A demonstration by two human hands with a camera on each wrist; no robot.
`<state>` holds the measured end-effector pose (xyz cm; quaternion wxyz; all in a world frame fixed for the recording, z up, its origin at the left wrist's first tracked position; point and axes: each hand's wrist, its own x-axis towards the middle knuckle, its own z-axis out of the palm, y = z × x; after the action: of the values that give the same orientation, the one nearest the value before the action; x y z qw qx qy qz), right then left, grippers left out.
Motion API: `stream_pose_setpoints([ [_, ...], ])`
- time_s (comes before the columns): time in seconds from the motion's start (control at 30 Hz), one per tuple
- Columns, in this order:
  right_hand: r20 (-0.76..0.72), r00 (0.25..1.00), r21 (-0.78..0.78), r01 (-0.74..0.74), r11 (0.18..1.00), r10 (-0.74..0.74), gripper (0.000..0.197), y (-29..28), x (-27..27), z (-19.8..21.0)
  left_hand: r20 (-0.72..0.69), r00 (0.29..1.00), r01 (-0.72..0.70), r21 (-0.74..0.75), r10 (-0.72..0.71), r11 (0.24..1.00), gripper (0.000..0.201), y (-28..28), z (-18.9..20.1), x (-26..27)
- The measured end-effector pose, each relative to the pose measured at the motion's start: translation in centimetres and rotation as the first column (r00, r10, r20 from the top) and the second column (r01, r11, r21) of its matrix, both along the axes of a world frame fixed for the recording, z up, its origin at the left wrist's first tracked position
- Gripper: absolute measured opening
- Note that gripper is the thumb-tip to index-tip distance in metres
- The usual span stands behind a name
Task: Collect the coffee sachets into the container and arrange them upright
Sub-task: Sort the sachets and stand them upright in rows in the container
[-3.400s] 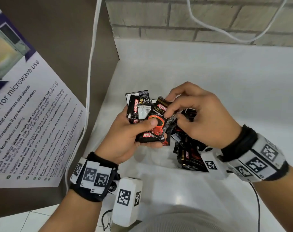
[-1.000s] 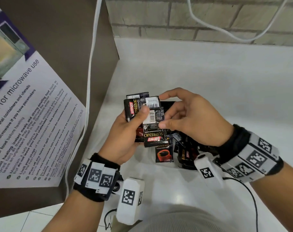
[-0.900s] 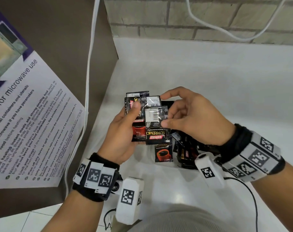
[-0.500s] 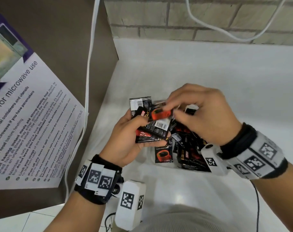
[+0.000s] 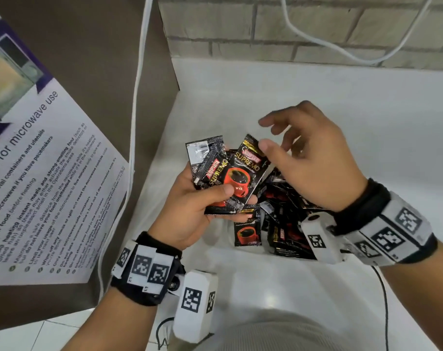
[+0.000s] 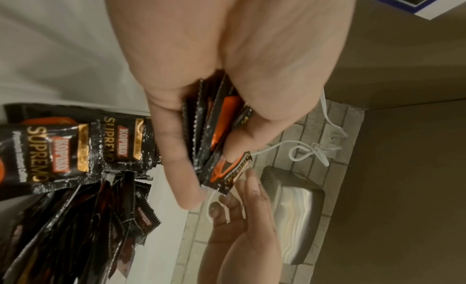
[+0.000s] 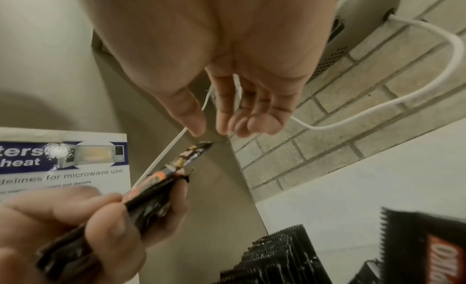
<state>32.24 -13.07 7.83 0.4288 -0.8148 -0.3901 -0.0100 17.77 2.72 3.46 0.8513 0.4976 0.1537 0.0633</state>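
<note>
Left hand (image 5: 202, 211) grips sachets (image 5: 230, 173) (poster (image 5: 45, 178) alongside); right hand (image 5: 314, 158) hovers.

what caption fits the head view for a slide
Left hand grips a fan of coffee sachets while the open right hand hovers beside them.

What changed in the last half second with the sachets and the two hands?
The right hand let go of the sachet it was pinching, and its fingers have spread open above the bundle. That sachet now lies face up on top of the bundle of sachets in the left hand, under the thumb. The left hand's grip, the loose sachet pile and the single sachet on the white surface stayed put.
</note>
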Motion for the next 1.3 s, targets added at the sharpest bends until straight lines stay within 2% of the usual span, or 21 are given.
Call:
stream_pose_setpoints([
  [0.1,-0.145,0.989,-0.075,-0.014,0.997,0.003,0.010,0.0,0.0,-0.3,0.010,1.000,0.029,0.050,-0.030,0.998,0.046,0.2,0.0,-0.1],
  [0.2,-0.311,0.950,-0.016,-0.046,0.999,0.038,0.002,-0.2,-0.2,-0.6,-0.010,1.000,0.009,0.080,-0.009,0.997,0.046,0.9,0.1,-0.3],
  [0.3,-0.366,0.927,0.011,-0.080,0.997,0.078,0.008,-0.7,0.5,-0.3,-0.081,0.994,-0.067,0.123,0.077,0.990,0.049,2.3,-0.2,-0.7],
  [0.37,-0.363,0.925,-0.109,-0.164,0.980,0.115,0.007,-1.0,0.8,-0.3,-0.143,0.979,-0.122,0.155,0.144,0.980,0.046,3.5,-0.6,-0.9],
  [0.47,-0.351,0.911,-0.362,-0.345,0.866,0.216,0.009,-0.8,0.1,-0.8,-0.190,0.964,-0.156,0.173,0.188,0.973,0.049,4.5,-1.2,-1.1],
  [0.57,-0.300,0.902,-0.551,-0.429,0.716,0.310,0.015,0.0,-1.0,-1.4,-0.197,0.965,-0.141,0.172,0.174,0.975,0.048,4.4,-1.3,-1.1],
  [0.63,-0.286,0.889,-0.615,-0.457,0.643,0.358,0.014,0.6,-1.5,-1.5,-0.195,0.969,-0.118,0.170,0.151,0.978,0.044,4.0,-1.4,-1.1],
  [0.73,-0.241,0.877,-0.671,-0.460,0.581,0.416,0.011,1.3,-2.2,-2.0,-0.190,0.971,-0.111,0.169,0.143,0.979,0.039,3.5,-1.5,-1.0],
  [0.87,-0.180,0.892,-0.676,-0.419,0.606,0.415,0.005,1.9,-2.2,-2.8,-0.175,0.975,-0.109,0.166,0.138,0.980,0.037,3.3,-1.3,-1.0],
  [0.93,-0.166,0.902,-0.671,-0.399,0.625,0.398,0.009,2.0,-2.0,-2.8,-0.172,0.975,-0.112,0.165,0.140,0.980,0.040,3.5,-1.3,-1.1],
  [1.13,-0.074,0.947,-0.556,-0.299,0.775,0.313,0.015,1.9,-1.6,-2.7,-0.181,0.970,-0.129,0.171,0.160,0.977,0.043,3.7,-1.3,-1.1],
  [1.2,-0.077,0.947,-0.555,-0.300,0.776,0.311,0.015,1.8,-1.6,-2.8,-0.183,0.970,-0.129,0.172,0.160,0.977,0.042,3.6,-1.4,-1.1],
  [1.3,-0.083,0.939,-0.611,-0.312,0.728,0.333,0.013,1.7,-1.9,-3.1,-0.176,0.972,-0.126,0.172,0.156,0.977,0.042,3.4,-1.3,-1.0],
])
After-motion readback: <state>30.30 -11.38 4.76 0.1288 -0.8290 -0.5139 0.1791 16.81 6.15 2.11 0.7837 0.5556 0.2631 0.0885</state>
